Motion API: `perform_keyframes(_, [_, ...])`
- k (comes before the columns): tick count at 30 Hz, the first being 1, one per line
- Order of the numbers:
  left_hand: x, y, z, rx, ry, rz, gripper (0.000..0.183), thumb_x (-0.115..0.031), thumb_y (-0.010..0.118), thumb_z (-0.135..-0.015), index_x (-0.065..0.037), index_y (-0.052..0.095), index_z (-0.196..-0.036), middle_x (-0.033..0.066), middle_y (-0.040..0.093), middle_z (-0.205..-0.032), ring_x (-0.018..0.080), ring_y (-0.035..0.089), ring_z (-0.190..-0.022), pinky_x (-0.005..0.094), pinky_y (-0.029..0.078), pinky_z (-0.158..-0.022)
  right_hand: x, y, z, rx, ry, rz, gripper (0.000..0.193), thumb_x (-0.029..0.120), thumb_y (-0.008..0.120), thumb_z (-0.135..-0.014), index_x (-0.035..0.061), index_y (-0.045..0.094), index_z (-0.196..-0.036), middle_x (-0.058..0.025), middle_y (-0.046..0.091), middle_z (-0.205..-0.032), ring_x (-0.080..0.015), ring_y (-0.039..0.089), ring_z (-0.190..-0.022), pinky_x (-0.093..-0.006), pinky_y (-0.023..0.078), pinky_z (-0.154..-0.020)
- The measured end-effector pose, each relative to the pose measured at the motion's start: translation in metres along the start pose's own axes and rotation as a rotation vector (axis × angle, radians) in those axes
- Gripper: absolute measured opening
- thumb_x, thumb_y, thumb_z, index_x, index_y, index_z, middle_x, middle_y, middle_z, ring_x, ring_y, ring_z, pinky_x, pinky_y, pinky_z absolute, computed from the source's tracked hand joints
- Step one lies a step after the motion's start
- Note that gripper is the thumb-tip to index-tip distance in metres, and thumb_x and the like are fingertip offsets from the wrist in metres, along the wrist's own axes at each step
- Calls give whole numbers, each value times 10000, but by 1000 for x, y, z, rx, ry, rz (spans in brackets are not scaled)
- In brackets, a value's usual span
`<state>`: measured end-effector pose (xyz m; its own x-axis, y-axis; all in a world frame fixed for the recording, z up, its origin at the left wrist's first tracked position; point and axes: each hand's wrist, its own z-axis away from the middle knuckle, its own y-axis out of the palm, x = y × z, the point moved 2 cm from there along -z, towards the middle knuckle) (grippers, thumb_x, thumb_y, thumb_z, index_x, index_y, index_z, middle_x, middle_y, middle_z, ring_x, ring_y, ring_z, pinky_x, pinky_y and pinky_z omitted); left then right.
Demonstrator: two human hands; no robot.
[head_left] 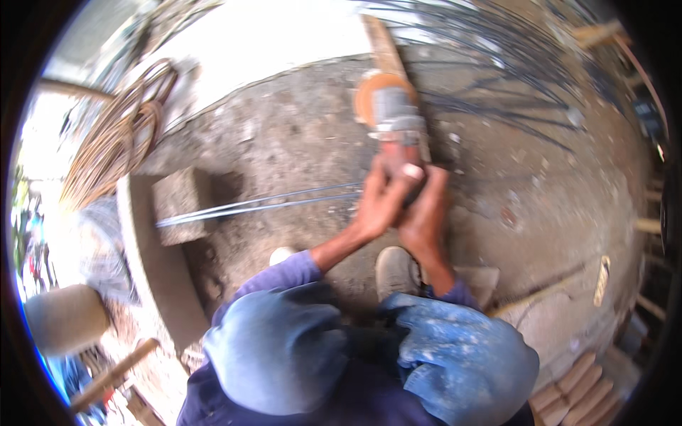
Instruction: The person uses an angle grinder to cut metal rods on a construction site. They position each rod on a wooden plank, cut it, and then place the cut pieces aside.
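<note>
At the far left lies a loose coil of rust-brown rods [121,138]. Nearer on that side are a clear plastic bundle [105,245] and a pale cylindrical container [67,319], with a wooden pole [117,373] slanting just beyond its near side. Right of these, a long grey block [160,266] stands against a smaller block [181,192]. Two thin metal rods [186,217] cross the smaller block and run rightward above the dirt ground to just beside the left hand [380,202]; whether they touch it, I cannot tell.

In the middle, both hands are closed around the red body of an angle grinder [399,145], the left hand on its left side, the right hand [425,220] on its right and near end. The tool points away from the person, its grey head and orange-brown disc [364,103] beyond the fingers on the far side. Any marking on it is lost in blur. A wooden board [386,50] lies beyond the disc.

Toward the far right, dark rods [490,53] spread over the ground. Farther right lies a yellowish strip [602,280], its marks too small to read; at the near right are stacked bricks [579,387].
</note>
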<state>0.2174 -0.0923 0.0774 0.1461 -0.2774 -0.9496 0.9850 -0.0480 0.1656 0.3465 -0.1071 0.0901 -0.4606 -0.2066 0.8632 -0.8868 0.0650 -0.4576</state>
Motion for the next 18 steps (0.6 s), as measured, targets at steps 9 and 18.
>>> perform_keyframes(9, [-5, 12, -3, -188, 454, -156, 661, -308, 889, -883, 68, 532, -1293, 287, 676, -928, 401, 718, -796, 467, 546, -706, -34, -9, 4, -71, 39, 217, 796, 363, 809, -984, -58, 454, -1559, -328, 642, -1360, -466, 652, -1269, -538, 496, -1077])
perform_keyframes(18, [-4, -21, -6, 16, 654, -681, 764, -603, 626, -1050, 44, 591, -1454, 226, 714, -1170, 370, 690, -1126, 504, 469, -980, -54, -43, -9, -253, 371, -309, 801, 259, 757, -988, -49, 376, -1621, -263, 616, -1390, -314, 716, -1091, -423, 638, -837])
